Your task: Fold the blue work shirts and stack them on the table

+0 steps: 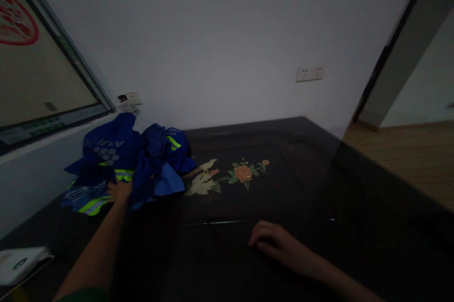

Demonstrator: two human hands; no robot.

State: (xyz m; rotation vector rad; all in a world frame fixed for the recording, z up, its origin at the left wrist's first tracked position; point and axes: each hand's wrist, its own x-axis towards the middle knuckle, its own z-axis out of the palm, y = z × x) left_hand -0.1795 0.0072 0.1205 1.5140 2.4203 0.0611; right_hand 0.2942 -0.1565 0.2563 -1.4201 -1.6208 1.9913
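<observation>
A crumpled pile of blue work clothes [151,153] with yellow-green reflective strips and white lettering lies at the table's far left. My left hand [120,191] reaches onto the near side of this pile, touching the cloth beside a reflective strip. Its visible fingers are spread over the fabric, and no fold is plainly gripped. Over the near middle of the dark table [301,188] is my right hand [271,238], its fingers loosely bent and the thumb apart, holding nothing. It is well apart from the clothes.
An inlaid flower-and-bird picture [243,173] decorates the glossy tabletop. At the near left edge sits a white device [23,264]. A wall [220,56] with sockets [309,73] stands behind, a window [46,65] at left, and wooden floor [400,151] at right.
</observation>
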